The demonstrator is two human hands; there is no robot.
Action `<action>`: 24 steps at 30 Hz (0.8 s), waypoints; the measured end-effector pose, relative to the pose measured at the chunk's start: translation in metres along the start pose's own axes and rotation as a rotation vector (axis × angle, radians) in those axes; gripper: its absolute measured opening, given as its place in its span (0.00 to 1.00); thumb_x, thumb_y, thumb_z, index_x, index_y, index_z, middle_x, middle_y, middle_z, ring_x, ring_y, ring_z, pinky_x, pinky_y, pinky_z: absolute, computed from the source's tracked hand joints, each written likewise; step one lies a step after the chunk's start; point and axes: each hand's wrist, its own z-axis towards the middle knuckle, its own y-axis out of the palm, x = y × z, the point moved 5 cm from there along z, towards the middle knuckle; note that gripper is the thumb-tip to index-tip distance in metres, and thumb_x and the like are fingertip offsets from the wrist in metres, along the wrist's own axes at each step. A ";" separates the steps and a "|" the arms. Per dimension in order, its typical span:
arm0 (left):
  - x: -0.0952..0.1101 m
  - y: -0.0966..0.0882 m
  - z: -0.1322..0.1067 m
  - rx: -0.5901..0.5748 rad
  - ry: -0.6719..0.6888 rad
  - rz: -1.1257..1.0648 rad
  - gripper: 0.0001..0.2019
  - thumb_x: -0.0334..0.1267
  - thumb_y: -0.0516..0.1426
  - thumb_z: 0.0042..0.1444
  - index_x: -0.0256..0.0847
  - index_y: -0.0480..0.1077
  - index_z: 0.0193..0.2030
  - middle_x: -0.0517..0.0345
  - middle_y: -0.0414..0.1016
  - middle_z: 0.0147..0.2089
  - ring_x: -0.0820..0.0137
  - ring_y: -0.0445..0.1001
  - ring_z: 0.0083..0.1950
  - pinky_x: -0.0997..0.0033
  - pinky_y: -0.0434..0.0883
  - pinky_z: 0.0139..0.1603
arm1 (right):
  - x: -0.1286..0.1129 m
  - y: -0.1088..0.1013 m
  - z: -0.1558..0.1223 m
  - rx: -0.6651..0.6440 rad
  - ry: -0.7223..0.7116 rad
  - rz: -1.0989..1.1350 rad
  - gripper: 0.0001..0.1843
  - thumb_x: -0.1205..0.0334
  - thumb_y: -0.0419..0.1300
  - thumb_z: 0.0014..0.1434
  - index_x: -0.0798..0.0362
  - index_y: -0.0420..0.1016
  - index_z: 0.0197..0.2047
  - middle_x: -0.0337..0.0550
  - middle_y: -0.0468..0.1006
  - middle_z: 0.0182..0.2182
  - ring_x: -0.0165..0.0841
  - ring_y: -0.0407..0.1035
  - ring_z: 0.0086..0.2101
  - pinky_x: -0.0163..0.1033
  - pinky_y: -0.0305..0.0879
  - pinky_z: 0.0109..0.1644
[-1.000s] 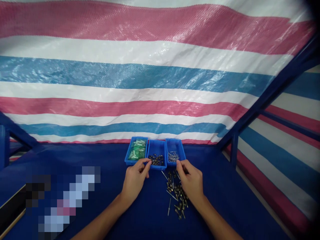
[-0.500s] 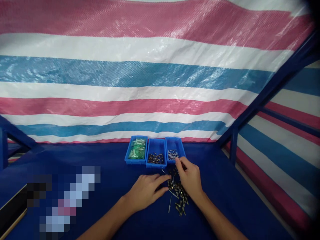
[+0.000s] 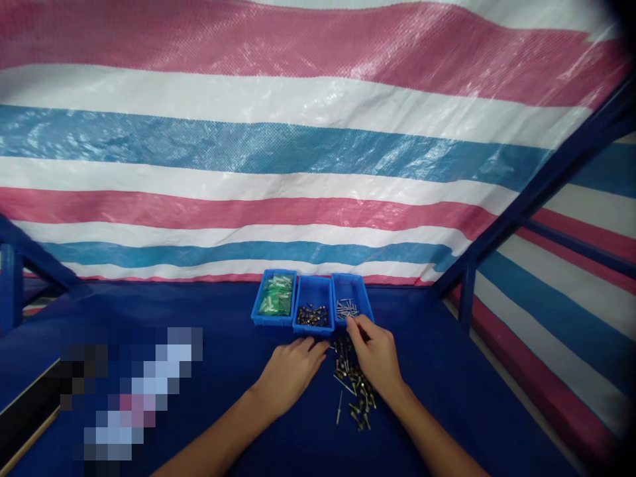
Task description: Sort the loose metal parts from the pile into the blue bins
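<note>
A loose pile of small brass-and-dark metal parts (image 3: 365,395) mixed with thin silver pop rivets (image 3: 340,407) lies on the blue table. At the pile's left edge, my left hand (image 3: 292,372) has its fingers drawn together, with a silver rivet end showing at the tips. My right hand (image 3: 378,354) is closed in a pinch over the pile's far right side, its fingertips by the front wall of the right blue bin (image 3: 352,283). What it pinches is hidden. Silver rivets (image 3: 346,308) lie inside that bin.
The middle blue bin (image 3: 314,289) holds brass-and-dark parts, and the left blue bin (image 3: 255,311) green-and-clear packets. A dark, light-edged object (image 3: 30,414) and a blurred-out patch lie at left. Blue frame bars (image 3: 517,212) and striped sheeting (image 3: 278,152) surround the table (image 3: 218,311).
My left hand has drawn its spread fingers together and shifted slightly away from the pile. My right hand stays pinched, nearly in place. The view has shifted slightly.
</note>
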 end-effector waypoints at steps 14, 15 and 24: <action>-0.006 -0.015 -0.001 0.134 -0.022 -0.228 0.11 0.41 0.49 0.80 0.44 0.71 0.49 0.58 0.81 0.43 0.66 0.82 0.43 0.70 0.76 0.42 | -0.008 0.006 -0.002 -0.141 -0.067 0.080 0.18 0.52 0.56 0.76 0.50 0.76 0.35 0.32 0.70 0.23 0.28 0.65 0.24 0.33 0.61 0.31; -0.006 -0.017 -0.001 0.154 -0.027 -0.274 0.12 0.42 0.49 0.80 0.44 0.71 0.49 0.58 0.81 0.43 0.66 0.82 0.44 0.69 0.76 0.44 | -0.011 0.007 -0.002 -0.178 -0.076 0.094 0.15 0.53 0.57 0.75 0.50 0.78 0.39 0.32 0.71 0.24 0.29 0.66 0.24 0.33 0.62 0.32; -0.013 -0.016 -0.005 0.272 -0.050 -0.377 0.12 0.44 0.48 0.81 0.46 0.71 0.54 0.55 0.82 0.48 0.66 0.83 0.47 0.68 0.78 0.50 | -0.031 0.008 -0.005 -0.353 -0.266 0.143 0.14 0.59 0.53 0.78 0.46 0.81 0.53 0.44 0.79 0.42 0.35 0.76 0.41 0.38 0.72 0.47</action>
